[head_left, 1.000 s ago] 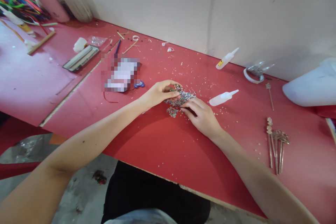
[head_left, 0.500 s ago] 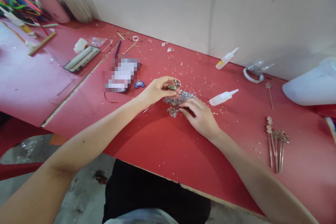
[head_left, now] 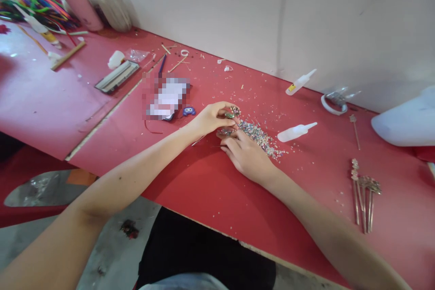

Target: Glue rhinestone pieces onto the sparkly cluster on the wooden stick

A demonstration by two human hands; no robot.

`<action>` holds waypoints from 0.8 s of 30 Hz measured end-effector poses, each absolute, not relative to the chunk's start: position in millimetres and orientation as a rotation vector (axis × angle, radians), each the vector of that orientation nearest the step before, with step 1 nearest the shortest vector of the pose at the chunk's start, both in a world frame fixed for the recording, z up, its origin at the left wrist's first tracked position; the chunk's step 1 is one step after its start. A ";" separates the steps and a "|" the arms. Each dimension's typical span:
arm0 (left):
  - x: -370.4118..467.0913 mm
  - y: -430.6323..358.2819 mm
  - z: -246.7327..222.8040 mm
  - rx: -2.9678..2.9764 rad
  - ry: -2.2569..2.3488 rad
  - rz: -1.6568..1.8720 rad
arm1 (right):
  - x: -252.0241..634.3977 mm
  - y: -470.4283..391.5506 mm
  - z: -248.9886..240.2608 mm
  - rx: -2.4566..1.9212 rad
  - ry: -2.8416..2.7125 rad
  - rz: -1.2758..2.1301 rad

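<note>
My left hand (head_left: 219,117) is closed in a pinch around a hair stick. Its ornamented metal head (head_left: 234,111), with green bits, shows above the fingers, and a thin shaft (head_left: 199,140) pokes out below the wrist. Close under it, my right hand (head_left: 244,154) has its fingers pressed together at the left end of a pile of small glittering rhinestones (head_left: 260,136). A fine dark line juts left from these fingertips; what they hold is too small to name. Right of the pile lies a white glue bottle (head_left: 292,132).
Several hair sticks (head_left: 365,195) lie at right, near a white container (head_left: 404,122). Another glue bottle (head_left: 301,82) rests by the wall. A blurred phone (head_left: 170,97), a blue trinket (head_left: 189,111) and a flat case (head_left: 117,77) are at left. A pink bottle (head_left: 76,0) stands behind.
My right hand has moved left across the pile, close beneath my left hand, uncovering the right part of the rhinestones. The view has shifted slightly; my left hand keeps its hold on the hair stick.
</note>
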State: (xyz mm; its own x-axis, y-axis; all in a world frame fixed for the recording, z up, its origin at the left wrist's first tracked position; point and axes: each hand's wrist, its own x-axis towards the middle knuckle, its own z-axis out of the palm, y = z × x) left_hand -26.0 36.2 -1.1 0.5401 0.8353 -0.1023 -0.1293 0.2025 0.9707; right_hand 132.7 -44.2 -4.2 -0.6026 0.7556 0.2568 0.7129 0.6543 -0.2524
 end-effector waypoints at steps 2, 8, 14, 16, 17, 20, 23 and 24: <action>-25.7 36.5 -1.5 1.178 0.735 0.770 | 130.7 -44.3 -3.3 -1.173 -2.561 0.181; -24.5 35.8 -3.8 1.172 0.730 0.754 | 137.9 -48.6 4.0 -1.128 -2.511 0.365; -19.8 29.9 0.4 1.094 0.678 0.725 | 175.7 -76.3 18.1 -1.259 -1.965 0.769; -18.3 27.5 0.6 1.089 0.669 0.688 | 186.5 -85.6 17.7 -1.350 -1.777 0.812; -17.8 26.4 0.3 1.089 0.663 0.671 | 190.1 -89.2 16.4 -1.399 -1.717 0.816; -17.5 24.4 -1.3 1.105 0.666 0.639 | 195.3 -95.4 9.7 -1.494 -1.625 0.816; -18.0 24.1 -1.6 1.133 0.694 0.624 | 196.4 -96.8 2.7 -1.534 -1.587 0.814; -18.1 24.3 -1.4 1.137 0.698 0.621 | 196.9 -96.9 0.5 -1.550 -1.588 0.814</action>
